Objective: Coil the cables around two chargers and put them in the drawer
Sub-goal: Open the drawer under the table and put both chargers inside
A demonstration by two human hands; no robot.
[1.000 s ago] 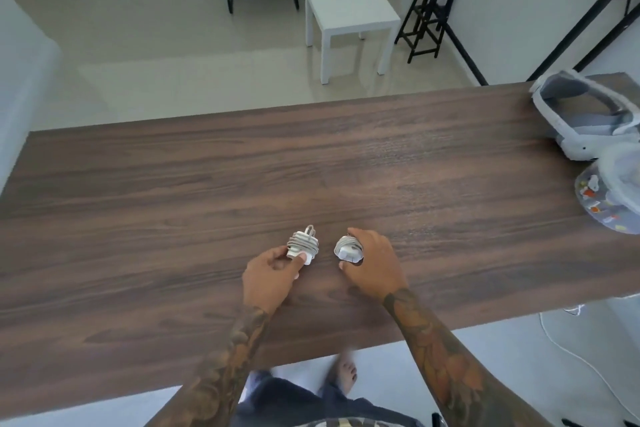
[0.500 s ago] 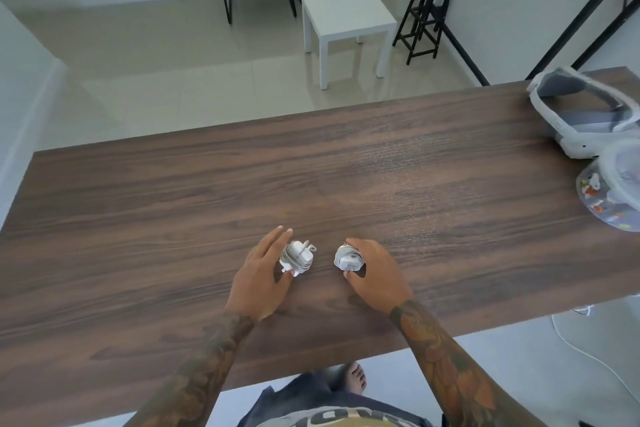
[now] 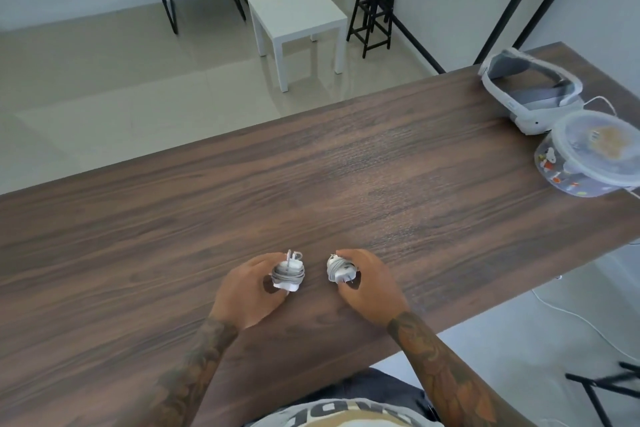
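Two white chargers with grey cable coiled around them sit near the front edge of the dark wooden table (image 3: 346, 184). My left hand (image 3: 247, 291) curls around the left charger (image 3: 288, 274), fingers behind it and thumb at its near side. My right hand (image 3: 372, 288) grips the right charger (image 3: 340, 270) between fingertips and thumb. Both chargers are at table level, a small gap apart. No drawer is in view.
At the table's right end lie a white and grey headset (image 3: 530, 94) and a clear lidded round container (image 3: 592, 152) of small items. Beyond the table are a white side table (image 3: 298, 14), two chairs and a black stool. A white cable trails on the floor at right.
My left hand went from open fingers beside the left charger to closed around it. The right hand kept its hold. The view swung to the left and tilted.
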